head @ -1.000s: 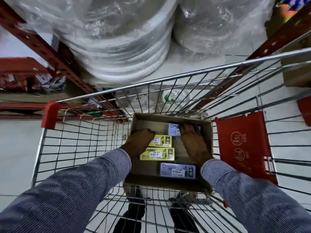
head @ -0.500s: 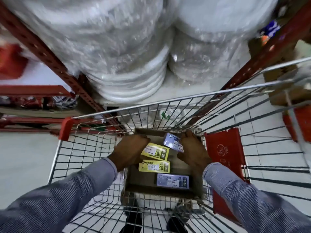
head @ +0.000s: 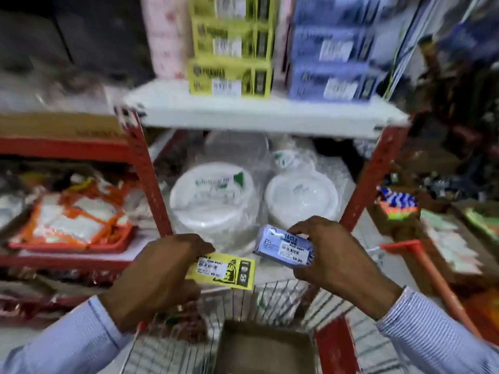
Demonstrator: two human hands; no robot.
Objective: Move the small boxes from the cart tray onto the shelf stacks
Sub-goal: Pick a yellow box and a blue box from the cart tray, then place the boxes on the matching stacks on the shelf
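1. Yellow small box (head: 226, 269) sits pinched in my left hand (head: 159, 273), held flat above the far rim of the wire cart (head: 270, 295).
2. My right hand (head: 332, 255) grips a blue small box (head: 286, 247), tilted, just right of the yellow one and a little higher.
3. I see the cardboard tray (head: 264, 346) near me in the cart, below both hands.
4. Far above, the white shelf (head: 264, 114) carries a yellow stack (head: 229, 47) on the left and a blue stack (head: 334, 49) on the right.
5. Wrapped white plates (head: 213, 201) sit on the lower shelf, beyond my hands.
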